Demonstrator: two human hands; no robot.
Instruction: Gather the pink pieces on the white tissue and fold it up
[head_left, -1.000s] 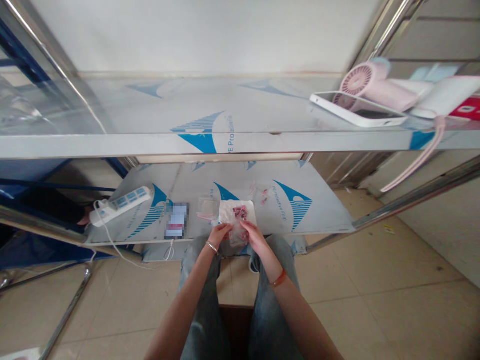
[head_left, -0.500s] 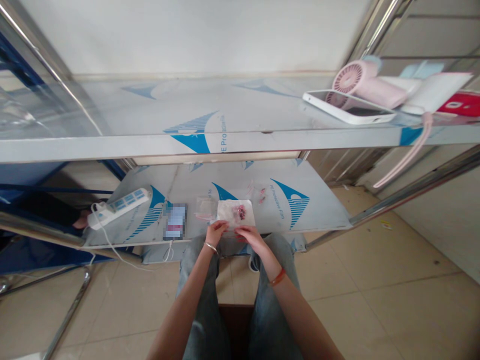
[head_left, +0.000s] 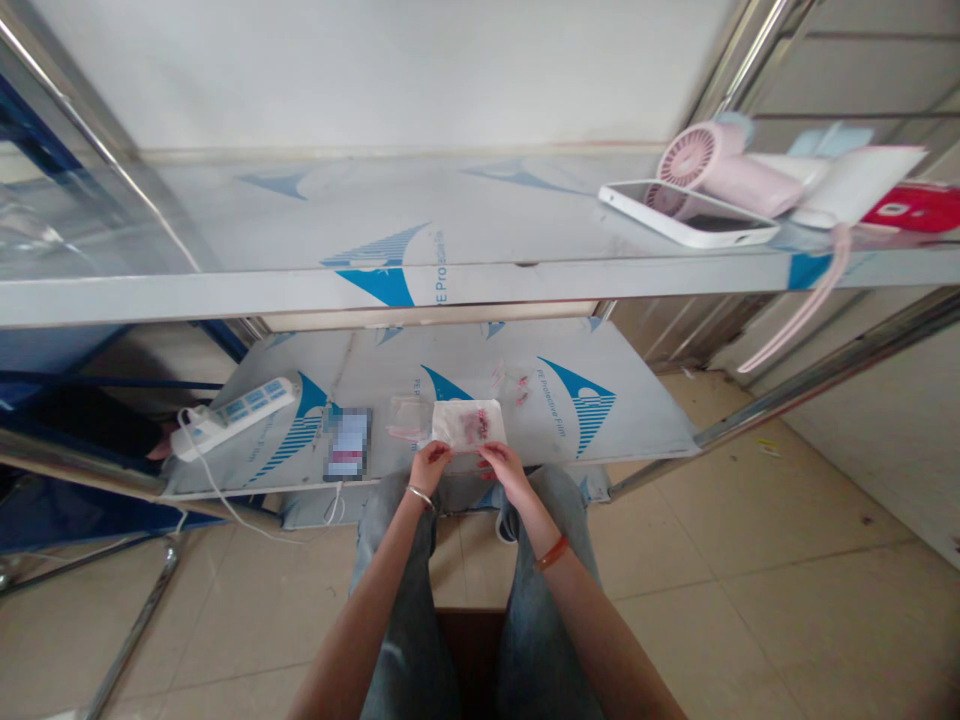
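Note:
My left hand [head_left: 430,466] is pinched at the front edge of the lower shelf, beside the near left corner of a white sheet [head_left: 447,415]. My right hand [head_left: 502,468] is pinched at the sheet's near right side, a short gap away. Something thin and pale seems to run between the fingertips, too small to name. On the sheet lie small dark red bead-like pieces [head_left: 482,424], partly under what looks like clear plastic. Clear plastic bags [head_left: 409,416] rest left of the sheet. More small red pieces [head_left: 522,390] lie to its right.
A phone [head_left: 349,444] with a cable and a white power strip [head_left: 234,415] lie on the left of the lower shelf [head_left: 645,420]. The upper shelf's edge [head_left: 285,296] overhangs behind, carrying a white phone [head_left: 686,215] and a pink handheld fan [head_left: 727,175] with a dangling strap.
My right hand has turned slightly, its fingertips now more pinched and raised near the sheet's edge. My left hand stays almost in place. The whole view has shifted a little.

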